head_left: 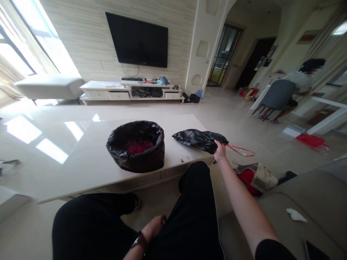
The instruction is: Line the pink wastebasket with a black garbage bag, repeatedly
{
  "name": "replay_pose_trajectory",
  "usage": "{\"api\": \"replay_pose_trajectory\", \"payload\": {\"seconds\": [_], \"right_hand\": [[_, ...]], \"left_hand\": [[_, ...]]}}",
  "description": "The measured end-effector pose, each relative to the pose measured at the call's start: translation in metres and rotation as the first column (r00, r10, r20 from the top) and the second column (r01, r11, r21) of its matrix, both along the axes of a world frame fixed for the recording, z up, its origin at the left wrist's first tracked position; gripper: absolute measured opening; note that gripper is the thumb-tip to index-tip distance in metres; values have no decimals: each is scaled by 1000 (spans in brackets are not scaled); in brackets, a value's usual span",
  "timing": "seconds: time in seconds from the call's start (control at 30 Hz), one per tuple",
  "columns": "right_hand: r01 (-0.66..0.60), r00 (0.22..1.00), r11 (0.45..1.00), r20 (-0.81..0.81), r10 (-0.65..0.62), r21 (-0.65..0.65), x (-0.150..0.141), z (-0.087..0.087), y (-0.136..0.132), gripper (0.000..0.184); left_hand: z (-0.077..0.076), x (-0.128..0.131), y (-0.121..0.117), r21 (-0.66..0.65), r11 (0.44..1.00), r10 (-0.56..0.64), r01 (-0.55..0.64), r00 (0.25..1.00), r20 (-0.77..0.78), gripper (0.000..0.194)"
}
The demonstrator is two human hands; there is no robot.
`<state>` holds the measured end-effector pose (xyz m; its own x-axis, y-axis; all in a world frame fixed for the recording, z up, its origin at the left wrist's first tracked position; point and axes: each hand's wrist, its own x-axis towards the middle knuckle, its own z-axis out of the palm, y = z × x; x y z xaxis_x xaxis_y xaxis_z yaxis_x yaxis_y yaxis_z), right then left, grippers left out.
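Note:
My right hand [220,151] is closed on the near right end of a bunched black garbage bag [196,139]. From that end a red drawstring [242,150] loops out to the right. The bag lies along the right part of the white table, its other end pointing left. To its left stands a bin [135,148] lined with a black bag folded over the rim; something red with a patterned surface shows inside. My left hand [155,225] rests low between my thighs, fingers curled. Whether anything is in it is hidden. A dark watch is on that wrist.
Small crumbs [182,160] lie near the front edge of the white table [89,159]. A printed bag with red in it [255,178] sits on the floor beside the sofa [311,191]. Farther off are a TV stand [105,94] and a person on a grey chair [279,94].

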<state>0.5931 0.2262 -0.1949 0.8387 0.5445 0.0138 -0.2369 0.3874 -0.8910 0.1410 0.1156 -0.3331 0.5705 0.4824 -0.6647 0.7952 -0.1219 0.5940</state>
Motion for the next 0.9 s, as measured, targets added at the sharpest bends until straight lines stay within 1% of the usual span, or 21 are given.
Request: {"api": "replay_pose_trajectory", "payload": {"seconds": [0.03,0.07,0.1,0.13,0.17,0.2,0.23,0.27,0.3,0.33,0.37,0.43,0.5,0.57,0.6,0.63,0.67,0.7,0.77,0.83,0.9], "right_hand": [[-162,986,986,44,160,45,-9,18,-1,26],[-307,950,948,85,301,81,-20,34,-5,29],[-430,900,898,118,419,91,-32,48,-10,36],[-520,850,851,135,509,71,-45,59,-16,43],[-571,814,820,142,563,20,-59,67,-23,50],[-588,792,807,164,588,-54,-73,71,-30,57],[-578,775,803,211,596,-146,-86,73,-36,61],[-543,753,807,292,590,-233,-98,72,-41,61],[-497,714,812,387,584,-307,-110,69,-46,58],[-448,663,817,478,576,-363,-120,65,-50,53],[-410,607,818,548,575,-404,-130,60,-55,48],[-370,500,800,624,600,-473,-145,52,-63,42],[-356,406,764,648,645,-537,-156,47,-70,39],[-303,328,742,666,670,-598,-163,47,-77,42],[-258,301,739,675,674,-623,-164,48,-79,45],[-211,276,738,685,674,-641,-165,50,-81,48],[-171,248,739,698,672,-651,-164,51,-82,52],[-146,215,743,712,669,-654,-163,52,-83,55],[-132,150,755,740,655,-642,-159,54,-83,60],[-102,98,765,758,644,-636,-152,55,-82,58],[-25,89,763,759,645,-646,-141,55,-83,47]], "left_hand": [[-1,1,0,1,1000,0,0,1000,8,37],[-2,2,0,2,1000,0,0,1000,16,36],[-3,3,0,5,1000,1,-1,1000,25,36],[-4,3,-1,12,1000,3,-3,999,34,35],[-5,4,-1,18,1000,4,-5,999,43,34],[-5,5,-1,31,999,8,-10,998,58,33],[-3,6,-1,52,998,16,-20,996,82,32],[0,7,0,84,996,26,-36,992,122,32],[6,9,0,131,990,36,-60,983,180,33],[14,12,0,189,978,43,-94,966,257,35],[27,16,1,251,958,41,-135,937,346,37],[60,29,2,365,903,3,-226,854,521,42],[100,45,4,441,850,-68,-289,769,635,50],[136,63,8,516,798,-166,-312,709,685,63],[149,72,11,558,773,-221,-302,696,683,67],[160,80,15,593,753,-265,-285,693,670,71],[166,88,19,617,739,-287,-272,701,653,74],[170,94,24,634,728,-292,-261,719,631,76],[170,103,34,663,710,-268,-239,778,568,79],[167,105,45,706,679,-232,-201,854,466,79],[166,101,55,758,636,-186,-143,925,330,78]]}}
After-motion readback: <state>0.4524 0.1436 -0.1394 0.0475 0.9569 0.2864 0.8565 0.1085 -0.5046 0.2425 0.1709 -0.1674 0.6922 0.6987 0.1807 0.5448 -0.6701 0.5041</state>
